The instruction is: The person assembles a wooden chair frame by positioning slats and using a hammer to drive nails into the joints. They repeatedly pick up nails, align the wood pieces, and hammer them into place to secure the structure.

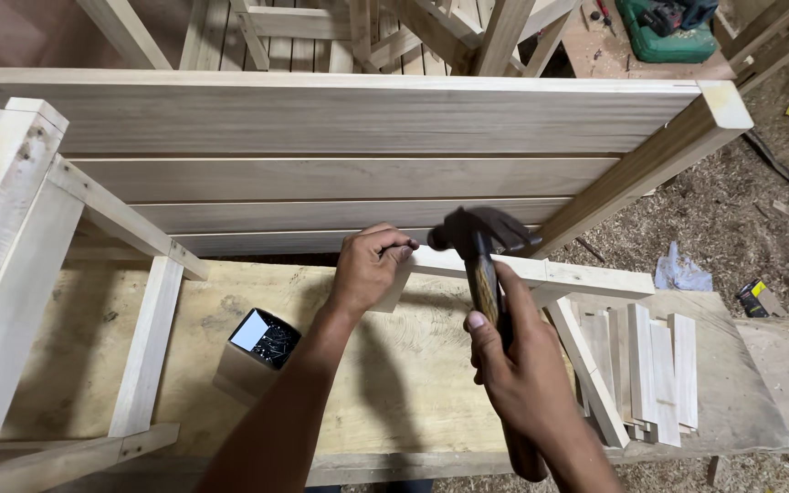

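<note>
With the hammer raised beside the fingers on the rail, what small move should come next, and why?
Probably a light, short tap. The left hand pinches what seems to be a nail, too small to confirm, against the pale wooden rail. The dark steel head of the wooden-handled claw hammer, in the right hand's grip, sits right beside those fingertips. A gentle tap would keep the fingers safe.

Sawdust-strewn floor [732, 205] surrounds a plywood workbench [394, 393], with a green tool case [673, 32] at the far edge.
</note>
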